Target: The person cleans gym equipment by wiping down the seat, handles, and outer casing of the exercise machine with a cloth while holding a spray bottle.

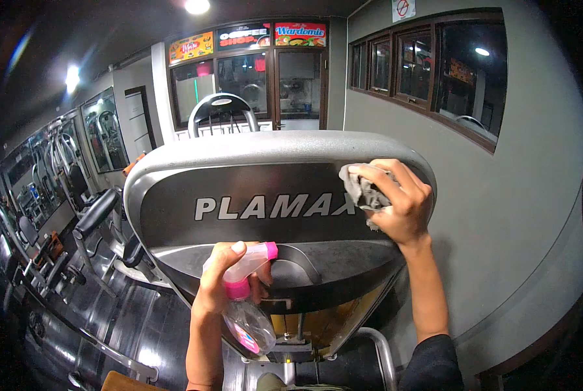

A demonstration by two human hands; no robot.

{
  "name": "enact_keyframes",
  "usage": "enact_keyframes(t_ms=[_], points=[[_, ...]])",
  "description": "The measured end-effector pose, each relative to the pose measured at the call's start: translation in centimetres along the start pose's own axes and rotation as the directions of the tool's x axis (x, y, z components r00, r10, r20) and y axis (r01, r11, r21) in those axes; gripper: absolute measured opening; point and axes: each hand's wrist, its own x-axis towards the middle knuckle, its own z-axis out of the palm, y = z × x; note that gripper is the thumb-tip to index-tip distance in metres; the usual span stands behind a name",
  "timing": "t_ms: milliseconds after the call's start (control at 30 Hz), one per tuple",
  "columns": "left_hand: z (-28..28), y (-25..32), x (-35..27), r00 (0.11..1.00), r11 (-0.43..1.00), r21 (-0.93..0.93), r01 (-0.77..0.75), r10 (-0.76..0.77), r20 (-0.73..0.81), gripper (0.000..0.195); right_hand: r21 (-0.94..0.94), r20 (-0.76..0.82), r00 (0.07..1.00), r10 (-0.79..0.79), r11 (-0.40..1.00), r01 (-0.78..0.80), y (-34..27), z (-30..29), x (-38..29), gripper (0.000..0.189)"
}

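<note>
My left hand (218, 273) grips the neck of a clear plastic spray bottle (250, 322) with a pink collar and pink nozzle. The nozzle points right, above the lower ledge of a gym machine's top cover. In my right hand (401, 205) is a crumpled grey cloth (365, 188), pressed against the right part of the black panel (272, 181), where it covers the edge of the last PLAMAX letter. A rounded silver rim (281, 146) frames this panel. Under it, a moulded cup-shaped recess (291, 269) sits just right of the nozzle.
A grey wall (516, 205) with windows runs close along the right. Other exercise machines (106, 220) and mirrors stand to the left on a shiny dark floor (140, 327). A curved metal tube (382, 352) rises below my right arm. Behind are a glass door (299, 88) and signs.
</note>
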Motion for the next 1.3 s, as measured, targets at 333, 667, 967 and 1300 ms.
enact_keyframes(t_ms=[333, 667, 967, 1300], points=[[0.4, 1.5, 0.3, 0.999, 0.998, 0.054, -0.037, 0.036, 0.015, 0.059, 0.166, 0.355, 0.900, -0.253, 0.964, 0.205, -0.4, -0.3, -0.9, 0.042], [0.0, 2.8, 1.9, 0.998, 0.998, -0.020, -0.051, 0.051, -0.039, 0.060, 0.157, 0.118, 0.993, -0.015, 0.988, -0.004, -3.8, 2.7, 1.6, 0.053], [-0.5, 6.3, 3.6, 0.993, 0.993, 0.005, -0.116, 0.116, -0.014, 0.061, 0.152, 0.040, 0.952, 0.305, 0.939, -0.307, -2.6, 0.9, 3.6, 0.041], [-1.7, 9.5, 5.6, 0.995, 0.984, 0.161, -0.079, 0.089, -0.055, 0.051, 0.105, 0.203, 0.854, 0.478, 0.857, -0.505, -4.1, -1.4, 5.4, 0.031]])
